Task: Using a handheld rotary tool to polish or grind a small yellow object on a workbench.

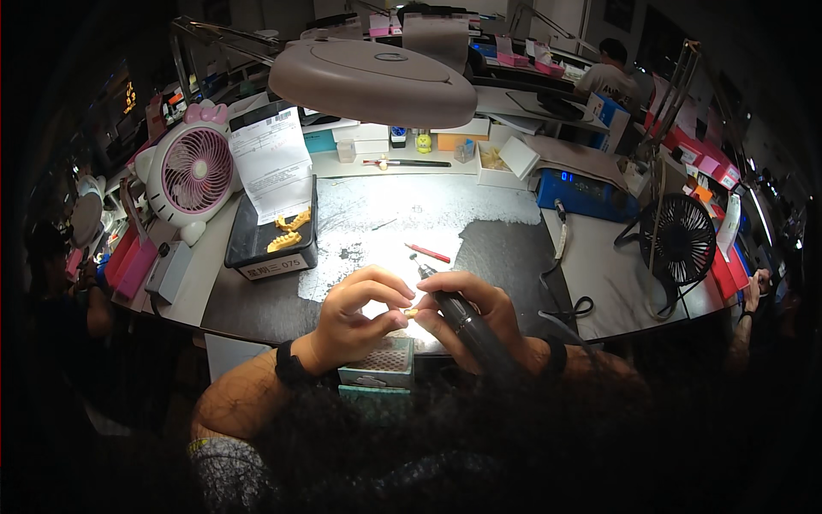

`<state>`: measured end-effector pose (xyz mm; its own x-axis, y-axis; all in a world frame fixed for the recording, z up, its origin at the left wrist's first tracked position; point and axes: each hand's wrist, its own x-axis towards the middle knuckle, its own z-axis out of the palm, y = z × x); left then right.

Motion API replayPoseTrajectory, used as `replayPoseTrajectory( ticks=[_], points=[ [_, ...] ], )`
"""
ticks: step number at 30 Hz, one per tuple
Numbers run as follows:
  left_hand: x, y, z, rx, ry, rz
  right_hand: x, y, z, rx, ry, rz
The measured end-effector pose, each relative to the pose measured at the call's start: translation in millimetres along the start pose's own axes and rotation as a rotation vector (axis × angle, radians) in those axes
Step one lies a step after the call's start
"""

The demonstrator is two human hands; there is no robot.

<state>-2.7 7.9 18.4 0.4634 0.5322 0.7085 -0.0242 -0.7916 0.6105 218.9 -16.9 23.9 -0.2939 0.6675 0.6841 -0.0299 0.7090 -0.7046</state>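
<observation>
Here, a small yellow piece point(411, 313) sits at the lower centre of the frame, between the fingertips of the bare left hand point(353, 313) and the right thumb tip, too tiny for its long axis to be told; the left hand pinches it from the left, thumb and fingers nearly together; the bare right hand point(503, 319), just as near, wraps closed around a black cylindrical handpiece point(470, 328) that slants from lower right toward upper left, its tip above the piece in the frame. Both hands angle inward, fingers curled.
</observation>
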Motion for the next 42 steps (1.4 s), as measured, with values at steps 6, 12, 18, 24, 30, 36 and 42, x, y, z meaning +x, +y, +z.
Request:
replayPoseTrajectory(
  ticks=[6, 12, 18, 24, 30, 36, 42],
  points=[
    [2.5, 0.9, -0.9, 0.024, -0.029, 0.049, -0.1, -0.4, 1.0, 0.033, 0.003, 0.002],
    [3.9, 4.9, 0.1, 0.034, -0.003, 0.04, 0.0, 0.5, 2.1, 0.029, 0.004, 0.005],
    [5.0, 3.9, 0.9, 0.066, 0.005, 0.051, -0.8, 1.5, 0.9, 0.013, 0.003, 0.018],
    [1.0, 0.1, 1.6, 0.033, 0.027, 0.015, 0.3, -0.4, 0.7, 0.009, -0.006, 0.018],
    [1.3, -0.4, 2.4, -0.013, 0.03, 0.003, -1.1, -0.3, 1.1, 0.027, 0.005, 0.002],
    [0.7, -1.4, 1.7, 0.001, 0.033, 0.007, -0.1, -1.8, 0.5, 0.008, -0.001, 0.002],
    [-0.1, -1.8, 2.3, -0.002, 0.041, 0.0, -0.2, -1.9, 0.5, -0.01, 0.0, -0.003]
  ],
)
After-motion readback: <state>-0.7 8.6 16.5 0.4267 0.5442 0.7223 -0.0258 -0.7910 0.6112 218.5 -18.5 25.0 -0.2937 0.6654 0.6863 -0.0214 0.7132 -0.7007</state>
